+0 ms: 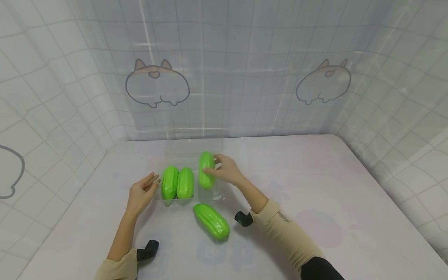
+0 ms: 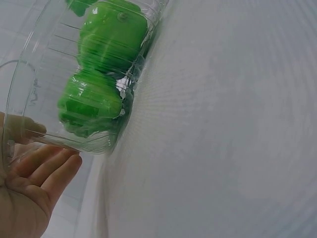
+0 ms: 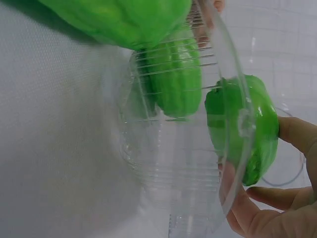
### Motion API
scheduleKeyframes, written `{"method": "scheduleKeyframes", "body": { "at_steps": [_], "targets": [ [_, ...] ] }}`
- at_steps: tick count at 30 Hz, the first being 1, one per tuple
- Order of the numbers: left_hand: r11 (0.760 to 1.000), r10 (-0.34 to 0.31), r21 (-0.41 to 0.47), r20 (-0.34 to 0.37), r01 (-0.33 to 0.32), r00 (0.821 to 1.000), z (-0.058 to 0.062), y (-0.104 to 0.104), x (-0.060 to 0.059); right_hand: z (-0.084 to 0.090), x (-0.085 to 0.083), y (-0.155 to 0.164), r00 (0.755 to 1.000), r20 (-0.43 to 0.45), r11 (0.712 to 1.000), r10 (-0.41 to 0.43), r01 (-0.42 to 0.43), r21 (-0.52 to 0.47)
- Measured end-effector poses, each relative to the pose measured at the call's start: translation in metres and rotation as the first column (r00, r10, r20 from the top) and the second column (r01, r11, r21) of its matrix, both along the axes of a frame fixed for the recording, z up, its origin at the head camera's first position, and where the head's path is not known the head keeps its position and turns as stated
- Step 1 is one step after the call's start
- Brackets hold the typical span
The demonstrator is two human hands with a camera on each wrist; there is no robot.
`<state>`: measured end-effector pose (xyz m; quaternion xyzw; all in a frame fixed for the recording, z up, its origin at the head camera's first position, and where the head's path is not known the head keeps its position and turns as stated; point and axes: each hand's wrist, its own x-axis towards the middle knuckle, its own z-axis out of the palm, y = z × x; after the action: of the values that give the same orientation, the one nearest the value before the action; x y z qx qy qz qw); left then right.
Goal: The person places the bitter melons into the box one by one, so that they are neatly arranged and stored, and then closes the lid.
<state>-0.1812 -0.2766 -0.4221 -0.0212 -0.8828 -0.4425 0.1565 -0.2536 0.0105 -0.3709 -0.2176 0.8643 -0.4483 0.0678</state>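
Note:
My right hand (image 1: 229, 171) holds a glossy green ridged gourd (image 1: 206, 161) between thumb and fingers, over the right part of a clear plastic container (image 1: 217, 193). Side by side in the left part of the container lie two similar gourds (image 1: 170, 182). At the container's left side, my left hand (image 1: 142, 194) pinches the wall, its thumb and fingers on either side of it in the left wrist view. The right wrist view shows the held gourd (image 3: 262, 119) beyond the container's rim. Another gourd (image 1: 211, 221) rests on the table in front of the container.
A clear lid (image 1: 192, 147) stands open at the back of the container. The pale table (image 1: 297, 175) ends at a tiled-pattern curtain (image 1: 241, 77) behind, with more of it at both sides. Black mounts (image 1: 244, 219) stick out near both wrists.

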Motion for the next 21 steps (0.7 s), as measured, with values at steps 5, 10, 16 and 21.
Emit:
{"method": "scheduleKeyframes", "body": {
  "at_steps": [5, 10, 16, 21],
  "targets": [
    [1.000, -0.001, -0.004, -0.005, 0.001, 1.000, 0.001, 0.000, 0.000, 0.001, 0.000, -0.009, 0.997, -0.081, 0.997, 0.011, -0.005, 0.074],
    [1.000, -0.003, -0.010, 0.000, 0.003, 1.000, 0.004, 0.000, 0.000, 0.003, 0.000, -0.016, 0.986, -0.160, 0.988, 0.044, -0.019, 0.156],
    [1.000, -0.004, -0.024, -0.002, 0.004, 1.000, 0.003, 0.000, -0.001, 0.001, -0.002, -0.025, 0.983, -0.178, 0.973, 0.054, -0.012, 0.229],
    [0.999, -0.004, -0.032, -0.008, 0.004, 1.000, 0.002, 0.000, -0.001, -0.002, -0.003, -0.031, 0.993, -0.111, 0.969, 0.045, -0.016, 0.247]
  ]
}}
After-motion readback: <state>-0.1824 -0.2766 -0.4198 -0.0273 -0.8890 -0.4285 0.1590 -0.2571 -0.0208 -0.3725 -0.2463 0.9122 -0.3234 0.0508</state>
